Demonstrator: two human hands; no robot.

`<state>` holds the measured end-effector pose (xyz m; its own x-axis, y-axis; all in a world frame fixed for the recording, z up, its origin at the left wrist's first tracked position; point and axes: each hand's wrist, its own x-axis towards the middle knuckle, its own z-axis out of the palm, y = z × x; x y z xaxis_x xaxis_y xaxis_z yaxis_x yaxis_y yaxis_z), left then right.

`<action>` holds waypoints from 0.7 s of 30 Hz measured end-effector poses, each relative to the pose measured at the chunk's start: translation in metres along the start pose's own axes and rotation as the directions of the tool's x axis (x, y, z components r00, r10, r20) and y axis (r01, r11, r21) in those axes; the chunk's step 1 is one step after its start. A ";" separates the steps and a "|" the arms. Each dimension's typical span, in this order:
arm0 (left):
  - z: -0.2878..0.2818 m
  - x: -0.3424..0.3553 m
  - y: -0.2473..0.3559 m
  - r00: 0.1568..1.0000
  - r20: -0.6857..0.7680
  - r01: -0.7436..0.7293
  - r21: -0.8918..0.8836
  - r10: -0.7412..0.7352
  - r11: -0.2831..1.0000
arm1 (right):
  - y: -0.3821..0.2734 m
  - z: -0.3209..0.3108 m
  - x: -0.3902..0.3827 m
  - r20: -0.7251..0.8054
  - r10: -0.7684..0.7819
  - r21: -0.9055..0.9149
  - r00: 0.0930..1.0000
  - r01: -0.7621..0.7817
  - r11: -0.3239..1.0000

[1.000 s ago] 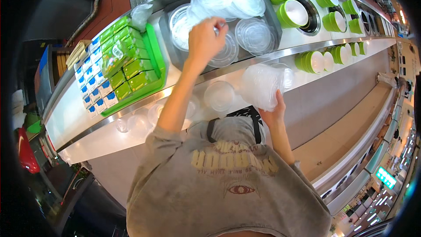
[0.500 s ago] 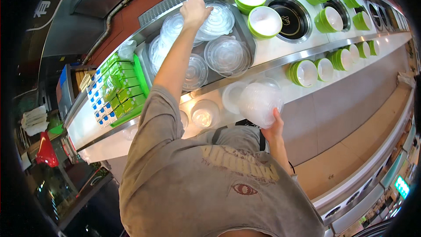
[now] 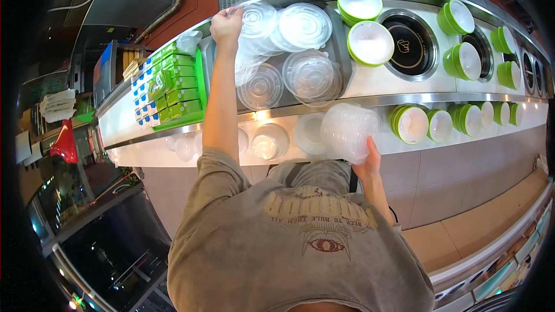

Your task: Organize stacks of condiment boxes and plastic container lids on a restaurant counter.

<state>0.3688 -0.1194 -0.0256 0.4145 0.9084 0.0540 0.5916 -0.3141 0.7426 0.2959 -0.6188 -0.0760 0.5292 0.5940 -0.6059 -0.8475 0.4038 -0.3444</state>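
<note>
My left hand (image 3: pixel 227 24) reaches to the far left of a grey tray, fingers pinched at the edge of a clear plastic lid (image 3: pixel 256 21). Beside it lie more round stacked lids, among them a far stack (image 3: pixel 304 26), a near stack (image 3: pixel 313 77) and a single pile (image 3: pixel 260 85). Down at the counter's near side, my right hand (image 3: pixel 368 163) grips a nested stack of clear plastic bowls (image 3: pixel 348 132) tipped on its side. The stack's underside is partly hidden by its own frosted walls.
Left of the lids is a green tray (image 3: pixel 202 84) with green-and-white packs (image 3: pixel 175 86). Green-and-white bowls (image 3: pixel 370 43) stand beside round black inset hobs (image 3: pixel 409 43). More green bowls (image 3: pixel 412 125) line the lower shelf, near clear cups (image 3: pixel 270 142).
My left hand has shifted left across the tray, from between the lid stacks to its far left edge. My right hand still holds the bowl stack. The whole view has turned slightly.
</note>
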 end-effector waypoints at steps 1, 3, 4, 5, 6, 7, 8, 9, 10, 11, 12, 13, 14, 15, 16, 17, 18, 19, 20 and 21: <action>0.004 -0.004 0.006 1.000 0.008 -0.001 0.002 0.001 1.000 | -0.002 -0.002 0.002 0.011 0.016 0.005 1.000 -0.016 1.000; 0.005 -0.019 0.023 0.997 -0.015 -0.069 0.320 0.078 0.945 | -0.004 -0.002 0.005 0.023 0.035 0.015 0.999 -0.036 0.999; 0.002 -0.018 0.021 0.997 -0.023 -0.066 0.326 0.078 0.943 | -0.006 0.000 0.007 0.031 0.045 -0.013 0.998 -0.045 0.999; 0.001 -0.016 0.017 0.998 0.008 -0.067 0.427 0.070 0.902 | -0.007 0.002 0.008 0.039 0.054 -0.040 0.998 -0.053 0.998; -0.001 -0.014 0.014 0.998 0.039 -0.069 0.522 0.058 0.850 | -0.007 0.003 0.009 0.044 0.060 -0.039 0.997 -0.058 0.998; 0.001 -0.018 0.021 0.997 0.041 -0.074 0.518 0.062 0.852 | -0.009 0.003 0.010 0.043 0.048 -0.044 0.998 -0.046 0.998; 0.005 -0.023 0.028 0.998 0.070 -0.037 0.542 -0.002 0.840 | -0.011 0.003 0.010 0.042 0.036 -0.049 0.998 -0.033 0.998; 0.008 -0.028 0.034 0.993 0.098 -0.001 0.566 -0.066 0.824 | -0.013 0.002 0.011 0.042 0.029 -0.049 0.999 -0.027 0.998; 0.008 -0.028 0.032 0.994 0.091 0.004 0.568 -0.067 0.823 | -0.014 0.002 0.013 0.041 0.029 -0.047 0.999 -0.027 0.999; 0.009 -0.028 0.028 0.991 0.115 -0.008 0.586 -0.073 0.811 | -0.015 0.002 0.013 0.040 0.028 -0.045 0.999 -0.027 0.999; 0.009 -0.028 0.026 0.987 0.138 -0.021 0.602 -0.079 0.798 | -0.016 0.003 0.013 0.045 0.032 -0.046 0.998 -0.030 0.998; 0.010 -0.031 0.027 0.987 0.137 -0.020 0.602 -0.078 0.798 | -0.017 0.003 0.014 0.043 0.039 -0.036 0.998 -0.037 0.999; 0.010 -0.034 0.028 0.995 0.094 -0.020 0.577 -0.042 0.817 | -0.017 0.002 0.014 0.041 0.045 -0.026 0.998 -0.044 0.999; 0.011 -0.038 0.028 0.999 0.050 -0.021 0.550 -0.007 0.835 | -0.018 0.002 0.014 0.042 0.045 -0.025 0.998 -0.044 0.999; 0.012 -0.043 0.032 0.999 0.052 -0.024 0.551 -0.006 0.834 | -0.017 0.001 0.014 0.037 0.033 -0.023 0.999 -0.032 0.999; 0.013 -0.049 0.036 0.999 0.011 -0.036 0.484 0.035 0.874 | -0.017 0.000 0.014 0.031 0.021 -0.021 0.999 -0.020 1.000; 0.014 -0.052 0.039 0.997 -0.032 -0.052 0.414 0.072 0.909 | -0.018 -0.001 0.014 0.029 0.018 -0.019 0.999 -0.018 1.000; 0.013 -0.051 0.037 0.997 -0.035 -0.051 0.417 0.072 0.907 | -0.018 0.000 0.013 0.033 0.026 -0.020 0.999 -0.025 0.999; 0.013 -0.049 0.031 0.997 -0.049 -0.041 0.288 0.058 0.957 | -0.018 0.000 0.013 0.038 0.033 -0.022 0.999 -0.033 0.999; 0.011 -0.047 0.027 0.997 -0.062 -0.032 0.153 0.042 0.988 | -0.017 0.001 0.012 0.042 0.037 -0.022 0.998 -0.036 0.999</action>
<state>0.3726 -0.1740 -0.0157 0.3952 0.9098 0.1267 0.6771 -0.3817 0.6292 0.3164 -0.6176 -0.0771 0.4989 0.6370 -0.5877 -0.8667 0.3670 -0.3379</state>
